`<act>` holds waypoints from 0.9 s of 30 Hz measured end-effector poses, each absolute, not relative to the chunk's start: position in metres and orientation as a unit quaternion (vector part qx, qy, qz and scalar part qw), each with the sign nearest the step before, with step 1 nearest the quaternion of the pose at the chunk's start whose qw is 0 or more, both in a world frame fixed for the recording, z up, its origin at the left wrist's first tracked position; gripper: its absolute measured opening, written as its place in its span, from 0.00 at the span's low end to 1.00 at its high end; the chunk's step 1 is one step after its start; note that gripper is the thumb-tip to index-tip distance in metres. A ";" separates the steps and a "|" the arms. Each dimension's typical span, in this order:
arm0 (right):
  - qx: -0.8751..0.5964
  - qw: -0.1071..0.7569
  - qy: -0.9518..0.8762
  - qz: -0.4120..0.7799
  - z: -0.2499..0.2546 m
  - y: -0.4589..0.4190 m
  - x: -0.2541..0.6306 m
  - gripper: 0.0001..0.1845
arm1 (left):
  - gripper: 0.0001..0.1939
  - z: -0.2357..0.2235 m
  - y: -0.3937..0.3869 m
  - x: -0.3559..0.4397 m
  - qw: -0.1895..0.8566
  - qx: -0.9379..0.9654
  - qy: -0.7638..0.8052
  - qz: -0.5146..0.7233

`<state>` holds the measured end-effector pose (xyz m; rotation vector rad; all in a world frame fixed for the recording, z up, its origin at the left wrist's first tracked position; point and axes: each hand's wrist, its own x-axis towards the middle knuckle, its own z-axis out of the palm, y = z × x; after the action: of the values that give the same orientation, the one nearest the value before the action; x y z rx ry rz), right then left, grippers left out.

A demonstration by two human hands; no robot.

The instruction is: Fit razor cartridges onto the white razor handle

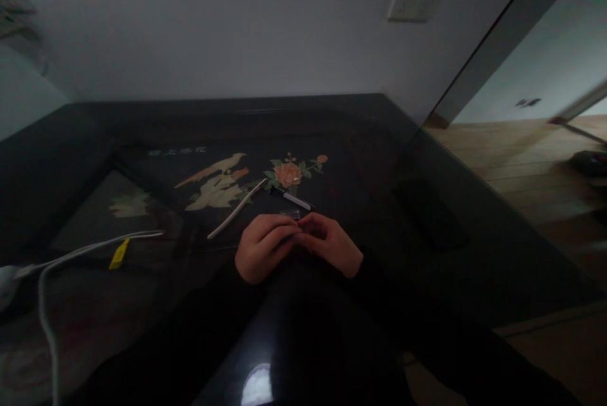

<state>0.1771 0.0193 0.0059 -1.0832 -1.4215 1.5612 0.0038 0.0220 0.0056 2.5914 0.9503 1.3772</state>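
Observation:
My left hand (266, 246) and my right hand (331, 245) meet over the dark glossy table (351, 134), fingertips together. Both have curled fingers; whatever they pinch between them is hidden and too dark to name. Just beyond the fingertips shows a small clear piece (291, 214), partly covered by my hands. A pen with a pale barrel and black ends (294, 200) lies past it. To the left of the pen, a thin whitish stick-like strip (237, 209) rests at a slant on the table.
On the left are a white cable (85, 248) and a yellow tag (119, 254). A dark flat rectangular object (430, 215) lies on the right. Bird and flower pictures decorate the tabletop. Behind it rises a wall with sockets (415, 1); wooden floor (502, 166) shows at right.

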 end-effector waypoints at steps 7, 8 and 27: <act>-0.407 0.371 -0.535 0.640 0.008 0.019 0.177 0.25 | 0.06 0.008 0.020 0.007 0.090 0.824 0.294 0.476; -0.403 0.372 -0.529 0.647 0.009 0.019 0.178 0.26 | 0.06 0.009 0.020 0.007 0.103 0.816 0.302 0.483; -0.465 0.455 -0.587 0.481 0.006 0.031 0.190 0.15 | 0.11 0.002 0.034 -0.002 0.288 0.699 0.434 0.490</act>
<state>0.1903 0.0311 0.0064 -1.1462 -1.4488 1.1872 -0.0023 0.0341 0.0021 1.8650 1.1601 1.3085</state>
